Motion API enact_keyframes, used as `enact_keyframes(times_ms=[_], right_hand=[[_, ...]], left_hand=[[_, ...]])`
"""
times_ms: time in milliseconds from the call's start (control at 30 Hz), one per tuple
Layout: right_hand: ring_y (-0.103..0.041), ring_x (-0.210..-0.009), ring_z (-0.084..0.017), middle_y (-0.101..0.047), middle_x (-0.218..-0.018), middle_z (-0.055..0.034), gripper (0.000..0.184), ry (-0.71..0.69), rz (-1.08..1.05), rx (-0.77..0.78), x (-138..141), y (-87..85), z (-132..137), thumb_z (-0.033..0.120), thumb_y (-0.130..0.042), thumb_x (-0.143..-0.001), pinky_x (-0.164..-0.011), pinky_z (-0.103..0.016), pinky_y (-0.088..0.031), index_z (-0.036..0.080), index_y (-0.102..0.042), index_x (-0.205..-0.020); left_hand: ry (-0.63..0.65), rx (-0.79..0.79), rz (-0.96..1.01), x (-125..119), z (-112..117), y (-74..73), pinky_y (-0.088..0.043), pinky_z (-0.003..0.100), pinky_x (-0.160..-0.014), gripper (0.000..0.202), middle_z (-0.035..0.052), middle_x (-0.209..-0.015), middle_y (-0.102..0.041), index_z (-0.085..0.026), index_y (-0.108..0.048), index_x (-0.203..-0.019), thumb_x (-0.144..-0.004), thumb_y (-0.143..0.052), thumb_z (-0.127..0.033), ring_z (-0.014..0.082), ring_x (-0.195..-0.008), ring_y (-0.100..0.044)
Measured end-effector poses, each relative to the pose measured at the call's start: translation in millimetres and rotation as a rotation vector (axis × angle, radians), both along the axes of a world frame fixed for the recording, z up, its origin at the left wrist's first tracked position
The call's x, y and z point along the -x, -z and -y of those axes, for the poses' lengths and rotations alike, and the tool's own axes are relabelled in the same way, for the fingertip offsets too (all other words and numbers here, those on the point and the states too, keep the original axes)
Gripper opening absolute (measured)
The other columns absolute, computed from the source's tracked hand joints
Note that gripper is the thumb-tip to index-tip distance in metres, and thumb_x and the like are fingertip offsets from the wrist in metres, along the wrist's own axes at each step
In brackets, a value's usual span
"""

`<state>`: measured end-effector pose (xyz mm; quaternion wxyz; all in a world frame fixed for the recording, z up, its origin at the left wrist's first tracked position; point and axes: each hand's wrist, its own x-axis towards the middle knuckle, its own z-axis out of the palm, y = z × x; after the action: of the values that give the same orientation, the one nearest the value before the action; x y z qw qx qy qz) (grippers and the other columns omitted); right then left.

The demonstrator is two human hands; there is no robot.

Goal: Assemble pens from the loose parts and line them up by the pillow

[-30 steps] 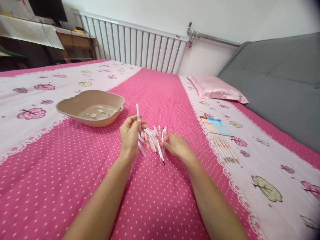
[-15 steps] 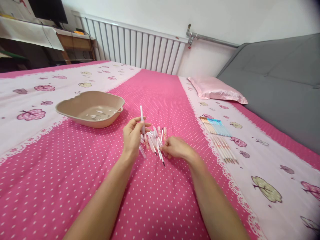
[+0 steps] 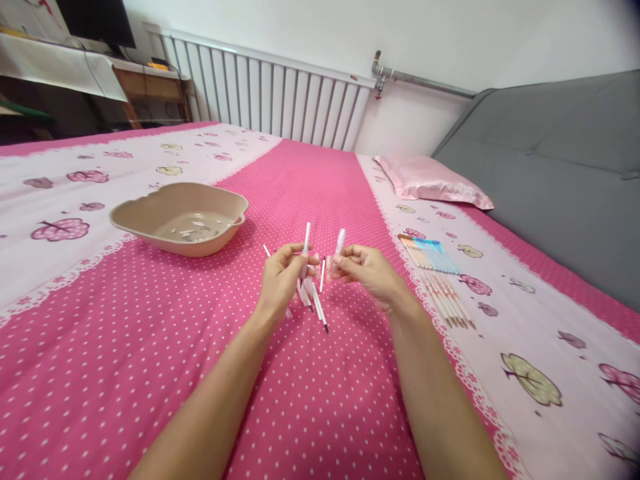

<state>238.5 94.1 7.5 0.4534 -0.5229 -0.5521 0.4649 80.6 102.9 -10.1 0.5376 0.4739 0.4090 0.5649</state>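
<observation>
My left hand (image 3: 281,279) pinches an upright white pen part (image 3: 307,237), a slim stick rising above the fingertips. Just across from it, my right hand (image 3: 373,272) grips a translucent whitish pen tube (image 3: 341,240), also held upright. The two pieces are apart. Under and between the hands lies a loose heap of pen parts: white refills (image 3: 319,305) with dark tips, plus clear and pinkish pieces partly covered by my fingers. One thin white stick (image 3: 267,251) lies left of the heap.
A beige basin (image 3: 135,225) with small white and grey bits stands at left on the pink dotted bedspread (image 3: 305,400). At right lie a row of blue and orange pens (image 3: 430,253) and a row of pale pens (image 3: 449,300). A pink pillow (image 3: 435,180) lies farther back.
My right hand has risen from the heap with a translucent pen tube in it. My left hand has shifted right with the white pen part, closer to the right hand.
</observation>
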Motion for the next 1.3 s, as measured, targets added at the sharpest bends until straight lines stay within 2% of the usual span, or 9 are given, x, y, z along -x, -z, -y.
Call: enact_keyframes(times_ms=[267,433,500,800,1300], right_hand=[[-0.063,-0.069,-0.014,-0.066,-0.072,-0.0011,0.025,0.242,-0.176,-0.198,-2,-4.7,-1,0.033,-0.070,-0.071,-0.060,-0.026,-0.044,0.016,-0.062,-0.087],[-0.062,-0.071,-0.013,-0.066,-0.075,-0.0008,0.025,0.293,-0.256,-0.255,-1,-8.5,1,0.030,-0.073,-0.068,-0.061,-0.026,-0.044,0.017,-0.064,-0.087],[-0.061,-0.072,-0.013,-0.066,-0.077,-0.0012,0.023,0.292,-0.261,-0.261,-1,-10.2,1,0.030,-0.072,-0.069,-0.062,-0.026,-0.044,0.018,-0.064,-0.087],[-0.060,-0.071,-0.012,-0.066,-0.074,-0.0008,0.019,0.267,-0.238,-0.294,1,-13.2,4,0.030,-0.070,-0.074,-0.060,-0.024,-0.044,0.018,-0.065,-0.087],[-0.060,-0.071,-0.013,-0.067,-0.077,-0.0015,0.020,0.247,-0.194,-0.292,2,-12.5,4,0.031,-0.069,-0.073,-0.060,-0.025,-0.044,0.018,-0.065,-0.088]], left_hand=[[0.244,-0.005,-0.073,-4,1,6.1,-0.047,0.026,-0.065,0.021,0.0064,-0.081,-0.070,-0.013,-0.061,-0.094,-0.077,-0.058,-0.025,0.0150,-0.073,-0.063],[0.394,-0.057,-0.117,-5,-2,14.7,-0.046,0.031,-0.080,0.025,0.0082,-0.089,-0.070,-0.013,-0.060,-0.099,-0.079,-0.059,-0.028,0.0172,-0.085,-0.064],[0.427,-0.069,-0.129,-4,-1,15.9,-0.046,0.031,-0.081,0.026,0.0088,-0.091,-0.070,-0.013,-0.060,-0.100,-0.079,-0.060,-0.028,0.0177,-0.088,-0.064],[0.456,-0.054,-0.104,-6,1,14.2,-0.047,0.030,-0.082,0.023,0.0068,-0.090,-0.068,-0.013,-0.062,-0.098,-0.078,-0.062,-0.024,0.0161,-0.086,-0.063],[0.471,-0.053,-0.101,-6,2,13.6,-0.047,0.031,-0.082,0.021,0.0064,-0.089,-0.068,-0.013,-0.062,-0.099,-0.079,-0.060,-0.022,0.0156,-0.087,-0.063]])
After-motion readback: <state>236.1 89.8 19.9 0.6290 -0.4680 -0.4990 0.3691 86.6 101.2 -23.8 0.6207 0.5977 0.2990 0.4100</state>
